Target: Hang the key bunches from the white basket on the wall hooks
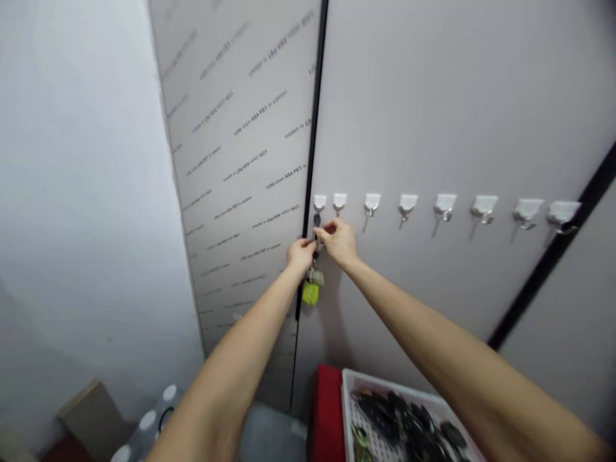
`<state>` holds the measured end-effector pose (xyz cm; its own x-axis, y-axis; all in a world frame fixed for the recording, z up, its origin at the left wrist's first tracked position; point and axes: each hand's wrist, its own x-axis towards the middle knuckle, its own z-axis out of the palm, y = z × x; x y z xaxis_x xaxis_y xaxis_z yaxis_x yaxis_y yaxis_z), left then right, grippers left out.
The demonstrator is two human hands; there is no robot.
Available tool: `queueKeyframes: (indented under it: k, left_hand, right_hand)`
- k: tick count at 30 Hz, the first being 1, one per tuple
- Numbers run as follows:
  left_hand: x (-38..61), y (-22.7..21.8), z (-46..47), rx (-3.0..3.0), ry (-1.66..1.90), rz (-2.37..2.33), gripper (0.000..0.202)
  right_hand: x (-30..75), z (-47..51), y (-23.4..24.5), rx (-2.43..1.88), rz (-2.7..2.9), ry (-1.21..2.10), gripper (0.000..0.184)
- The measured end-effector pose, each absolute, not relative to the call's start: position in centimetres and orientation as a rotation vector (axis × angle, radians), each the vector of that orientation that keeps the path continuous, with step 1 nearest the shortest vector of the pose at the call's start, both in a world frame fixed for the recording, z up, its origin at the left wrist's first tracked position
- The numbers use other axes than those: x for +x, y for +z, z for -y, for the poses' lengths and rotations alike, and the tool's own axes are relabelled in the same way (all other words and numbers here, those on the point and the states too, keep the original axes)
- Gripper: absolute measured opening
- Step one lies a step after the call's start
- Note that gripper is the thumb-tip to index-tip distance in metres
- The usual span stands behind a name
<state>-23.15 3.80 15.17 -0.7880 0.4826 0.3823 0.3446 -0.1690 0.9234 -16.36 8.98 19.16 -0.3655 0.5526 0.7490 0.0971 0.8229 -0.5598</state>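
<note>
Pinching a dark strap (316, 220) just below the end hook (320, 203), the right hand (339, 241) has its thumb and forefinger closed together on it. The left hand (301, 254) sits lower and a little to the left of the end hook, its fingers also gripping the strap. The strap runs up to the end hook, though I cannot tell whether it is looped over it. Farther below the end hook, a bright green tag (310, 292) and a pale piece (317, 277) dangle from the strap, side by side and touching.

Seven more hooks (408, 205) line up to the right of the end hook, on the same grey panel (462, 102). Just left of the end hook runs a black strip (315, 102); past that come a printed panel (240, 135) covered in slanted lettering and then a white wall (86, 160). Well below the end hook stand a red box (328, 410) and, just to its right, a white basket (347, 423) full of dark items (414, 420), too blurred to name. Low and far left of the end hook are white-capped bottles (147, 420) and a brown board (99, 417).
</note>
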Motion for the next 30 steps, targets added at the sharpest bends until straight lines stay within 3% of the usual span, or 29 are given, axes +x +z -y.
queueKeyframes:
  k: [7,15,23,30]
  left_hand:
    - [-19.5,11.3,0.3,1.269,2.086,-2.498,0.028]
    - [-11.9,0.9,2.0,1.422,1.539,-2.238,0.024]
    - [-8.4,-3.3,2.2,1.357,1.26,-2.266,0.026]
    - [-8.5,-2.9,2.8,1.282,1.275,-2.224,0.026]
  right_hand:
    - [-6.6,-9.8,11.7,-0.541,2.298,0.491,0.015]
    - [3.0,-9.1,1.0,-0.771,2.783,0.488,0.019]
    - [1.5,-5.4,-1.9,-0.648,2.988,-0.115,0.024]
    - [1.5,-5.5,-2.0,-0.671,3.024,-0.027,0.024]
